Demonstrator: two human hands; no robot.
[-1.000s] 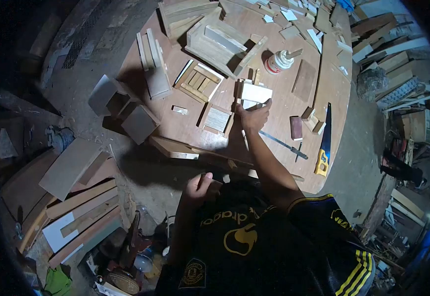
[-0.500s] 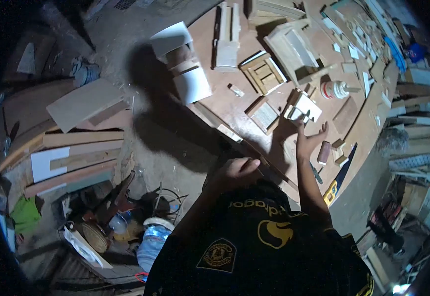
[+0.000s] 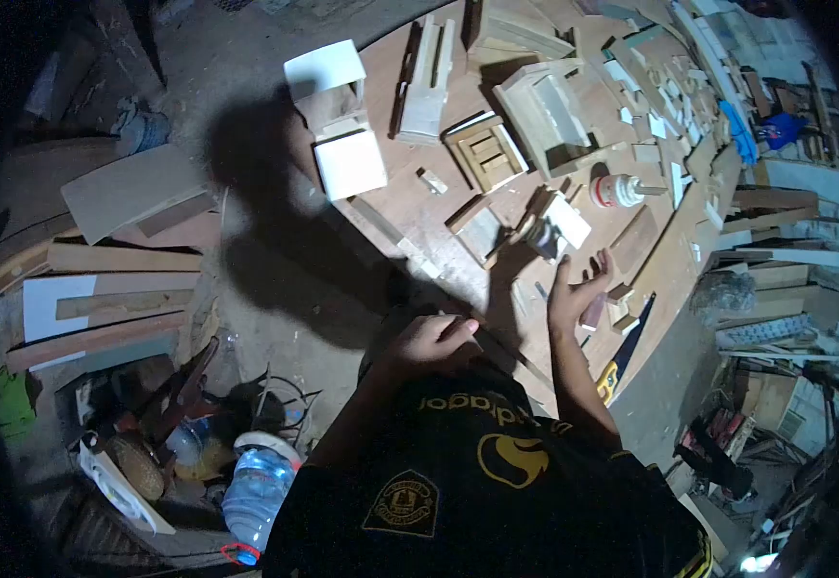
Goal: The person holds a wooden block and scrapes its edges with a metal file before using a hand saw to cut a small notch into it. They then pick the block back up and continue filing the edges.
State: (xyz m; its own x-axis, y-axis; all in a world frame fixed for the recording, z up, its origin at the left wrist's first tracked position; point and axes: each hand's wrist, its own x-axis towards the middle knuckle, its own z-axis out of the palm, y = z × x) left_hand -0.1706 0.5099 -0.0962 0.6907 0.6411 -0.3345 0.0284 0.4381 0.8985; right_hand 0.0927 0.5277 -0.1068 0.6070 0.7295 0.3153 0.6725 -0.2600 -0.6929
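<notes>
My right hand [image 3: 578, 297] hovers over the near part of the wooden table [image 3: 419, 207], its thumb and fingers apart with nothing between them. Just beyond it lies a small wooden piece with a white top [image 3: 566, 222], partly in shadow. A dark reddish block [image 3: 594, 310] and a small pale wooden block [image 3: 620, 310] sit beside that wrist. Close to my body, near the table edge, is my left hand [image 3: 434, 342], its fingers loosely curled. Nothing shows in it, though its palm side is hidden.
A white glue bottle [image 3: 617, 191], a handsaw with yellow handle [image 3: 610, 378], a small slatted wooden frame [image 3: 487, 152] and a wooden box [image 3: 547, 116] lie on the table. Boards [image 3: 121, 260] are stacked at left. A large water bottle [image 3: 258, 491] stands on the floor.
The view has swung to the right, so the table appears farther left. My right hand has drawn back slightly from the white-topped piece. My left hand stays near my body.
</notes>
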